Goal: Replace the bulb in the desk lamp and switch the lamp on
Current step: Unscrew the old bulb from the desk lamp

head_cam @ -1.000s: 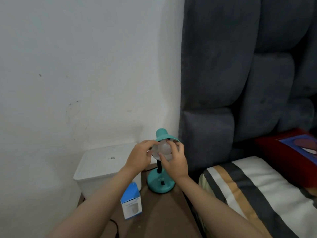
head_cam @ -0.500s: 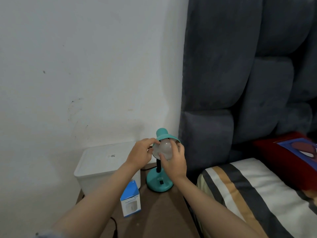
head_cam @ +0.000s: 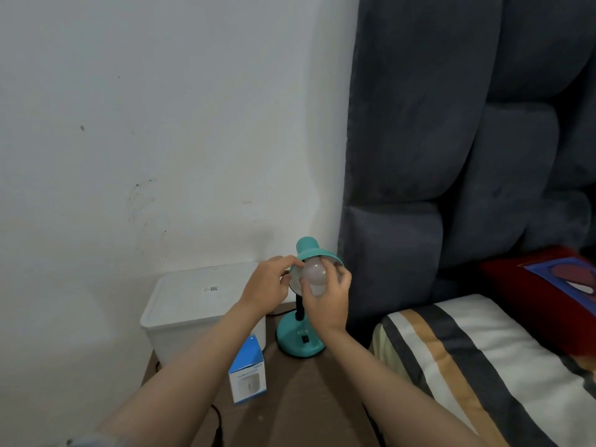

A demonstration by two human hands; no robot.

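the bulb (head_cam: pixel 314 275) sits in the mouth of the teal lamp (head_cam: pixel 303 340)'s shade, right hand (head_cam: pixel 327 300) closed around its globe from below, left hand (head_cam: pixel 267 285) pinching the shade rim just beside that grip. best to keep the shade braced, turn the bulb squarely on its axis, and squeeze lightly. the bulb box (head_cam: pixel 247 371) stands below the grip, beside the lamp's base.

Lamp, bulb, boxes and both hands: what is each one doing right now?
Lamp: upright, unlit.
Bulb: at the shade's mouth, dark.
Right hand: fingers wrapped around the bulb.
Left hand: holding the shade rim.
Blue bulb box: standing upright.
White bin: lid on.
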